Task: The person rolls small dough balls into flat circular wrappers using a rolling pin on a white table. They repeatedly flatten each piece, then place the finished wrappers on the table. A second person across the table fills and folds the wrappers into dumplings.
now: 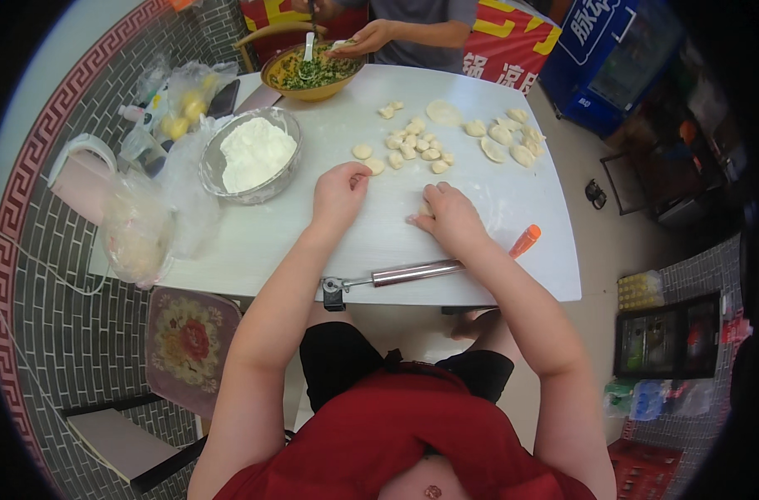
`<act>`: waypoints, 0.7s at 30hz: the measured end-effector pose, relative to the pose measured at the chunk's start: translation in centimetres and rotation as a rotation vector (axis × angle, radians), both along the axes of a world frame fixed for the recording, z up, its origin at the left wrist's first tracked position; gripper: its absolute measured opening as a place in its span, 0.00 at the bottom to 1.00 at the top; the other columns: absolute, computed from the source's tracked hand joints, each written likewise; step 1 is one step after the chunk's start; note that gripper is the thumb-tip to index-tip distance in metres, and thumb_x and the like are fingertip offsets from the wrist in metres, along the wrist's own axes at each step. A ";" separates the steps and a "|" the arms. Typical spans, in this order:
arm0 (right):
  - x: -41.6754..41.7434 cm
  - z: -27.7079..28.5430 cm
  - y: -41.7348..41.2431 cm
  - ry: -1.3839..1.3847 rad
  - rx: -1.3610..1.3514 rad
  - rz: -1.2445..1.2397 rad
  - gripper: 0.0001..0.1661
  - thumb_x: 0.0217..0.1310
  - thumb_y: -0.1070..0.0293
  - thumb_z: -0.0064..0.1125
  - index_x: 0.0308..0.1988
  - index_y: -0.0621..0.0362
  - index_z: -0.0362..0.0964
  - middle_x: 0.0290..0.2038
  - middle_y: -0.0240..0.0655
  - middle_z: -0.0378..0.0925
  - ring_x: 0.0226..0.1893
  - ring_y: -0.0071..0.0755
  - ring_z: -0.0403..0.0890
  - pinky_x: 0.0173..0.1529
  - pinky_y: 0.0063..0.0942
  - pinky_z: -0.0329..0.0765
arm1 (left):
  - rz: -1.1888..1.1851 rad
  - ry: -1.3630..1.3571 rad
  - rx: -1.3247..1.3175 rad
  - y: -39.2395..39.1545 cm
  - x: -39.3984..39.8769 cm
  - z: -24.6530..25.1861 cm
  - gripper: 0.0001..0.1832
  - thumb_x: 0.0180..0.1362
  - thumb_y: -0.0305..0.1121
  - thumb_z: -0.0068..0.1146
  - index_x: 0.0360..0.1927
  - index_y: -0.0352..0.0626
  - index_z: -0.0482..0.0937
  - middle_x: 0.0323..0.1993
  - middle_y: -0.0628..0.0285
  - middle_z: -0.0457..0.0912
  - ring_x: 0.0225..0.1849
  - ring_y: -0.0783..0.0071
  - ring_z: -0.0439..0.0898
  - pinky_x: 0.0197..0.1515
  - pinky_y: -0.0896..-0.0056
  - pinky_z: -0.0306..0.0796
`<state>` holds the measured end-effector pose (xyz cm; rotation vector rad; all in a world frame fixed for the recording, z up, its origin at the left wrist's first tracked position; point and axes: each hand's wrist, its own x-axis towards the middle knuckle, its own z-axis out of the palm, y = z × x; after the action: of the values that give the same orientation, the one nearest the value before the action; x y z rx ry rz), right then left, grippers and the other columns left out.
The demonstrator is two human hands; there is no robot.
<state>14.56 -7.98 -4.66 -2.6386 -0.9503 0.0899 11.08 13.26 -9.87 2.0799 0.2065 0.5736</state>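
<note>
My left hand (pixel 340 192) is curled on the white table (pixel 279 250), its fingertips at the edge of a flattened dough disc (pixel 373 165). Whether they grip the disc cannot be made out. A second disc (pixel 362 151) lies just beyond. My right hand (pixel 451 212) is closed around a small dough piece (pixel 425 209), mostly hidden under the fingers. Between and beyond the hands are several cut dough lumps (pixel 410 145). Near the front edge lies a metal rolling pin (pixel 417 273) with an orange handle (pixel 525 240), partly covered by my right forearm; its left end joins a black clamp (pixel 334 295).
A bowl of flour (pixel 257 153) stands left, beside plastic bags (pixel 138 231) and a pink jug (pixel 82 178). Across the table, a person's hand (pixel 370 39) holds a wrapper over a bowl of green filling (pixel 313 72). Finished dumplings (pixel 522 147) and a rolled wrapper (pixel 444 112) lie far right.
</note>
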 end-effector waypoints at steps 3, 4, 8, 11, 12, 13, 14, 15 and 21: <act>1.1 -0.2 0.4 -0.111 0.034 -0.014 0.26 0.57 0.51 0.60 0.44 0.63 0.71 0.45 0.48 0.72 0.50 0.51 0.73 0.53 0.44 0.71 | 0.013 -0.076 0.092 0.3 -0.1 0.6 0.08 0.53 0.24 0.58 0.37 0.39 0.83 0.30 0.59 0.83 0.30 0.72 0.81 0.37 0.74 0.75; 1.8 -0.4 0.7 -0.149 0.078 -0.028 0.27 0.59 0.49 0.58 0.46 0.63 0.71 0.49 0.49 0.72 0.53 0.51 0.71 0.55 0.45 0.70 | 0.028 -0.073 0.101 0.5 -0.2 0.6 0.07 0.53 0.24 0.58 0.37 0.39 0.83 0.30 0.59 0.83 0.30 0.72 0.81 0.36 0.74 0.75; 5.2 -3.3 2.2 -0.448 -0.017 -0.055 0.35 0.65 0.44 0.46 0.61 0.57 0.62 0.66 0.45 0.57 0.69 0.47 0.53 0.66 0.58 0.51 | 0.034 -0.051 0.089 0.4 -0.8 0.7 0.07 0.54 0.24 0.58 0.36 0.39 0.82 0.31 0.57 0.83 0.29 0.70 0.81 0.35 0.73 0.75; 4.1 -4.6 3.1 -0.386 -0.133 -0.060 0.39 0.66 0.42 0.43 0.68 0.53 0.53 0.72 0.41 0.48 0.73 0.43 0.44 0.68 0.63 0.41 | 0.030 -0.092 0.094 0.4 -1.0 0.6 0.06 0.54 0.24 0.58 0.35 0.39 0.82 0.31 0.57 0.83 0.29 0.70 0.81 0.35 0.72 0.75; 3.9 -4.3 3.5 -0.423 -0.147 -0.053 0.40 0.66 0.42 0.42 0.69 0.52 0.51 0.72 0.41 0.48 0.73 0.43 0.45 0.68 0.63 0.41 | 0.024 -0.118 0.115 0.6 -1.0 0.7 0.06 0.54 0.24 0.58 0.35 0.39 0.82 0.31 0.57 0.83 0.28 0.70 0.81 0.34 0.71 0.75; 3.8 -4.3 3.8 -0.461 -0.160 -0.047 0.40 0.66 0.42 0.42 0.70 0.52 0.49 0.72 0.41 0.48 0.73 0.43 0.45 0.68 0.63 0.41 | 0.024 -0.123 0.086 0.6 -1.0 0.5 0.06 0.53 0.25 0.57 0.34 0.40 0.82 0.31 0.56 0.82 0.29 0.66 0.81 0.34 0.68 0.74; 3.7 -4.7 3.9 -0.462 -0.158 -0.037 0.40 0.66 0.43 0.42 0.69 0.52 0.51 0.71 0.41 0.49 0.73 0.43 0.45 0.68 0.64 0.41 | 0.023 -0.128 0.056 0.3 -1.1 0.4 0.06 0.52 0.25 0.57 0.33 0.41 0.82 0.31 0.55 0.82 0.29 0.62 0.80 0.35 0.65 0.74; 3.9 -4.5 3.9 -0.477 -0.151 -0.033 0.39 0.66 0.43 0.42 0.69 0.52 0.52 0.71 0.41 0.49 0.73 0.44 0.45 0.68 0.64 0.41 | 0.020 -0.148 0.032 0.3 -0.9 0.7 0.06 0.51 0.26 0.57 0.32 0.42 0.82 0.31 0.54 0.82 0.30 0.58 0.80 0.35 0.62 0.74; 5.5 -4.4 2.8 -0.442 0.167 0.123 0.27 0.67 0.51 0.45 0.55 0.57 0.69 0.64 0.43 0.62 0.65 0.42 0.62 0.65 0.56 0.54 | 0.035 -0.041 0.070 0.4 -0.7 0.4 0.05 0.51 0.27 0.57 0.31 0.42 0.83 0.29 0.55 0.82 0.30 0.58 0.81 0.35 0.63 0.74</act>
<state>20.04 -5.15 -9.05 -2.4872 -1.1964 -0.5414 10.33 13.67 -9.44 2.1334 0.2025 0.6520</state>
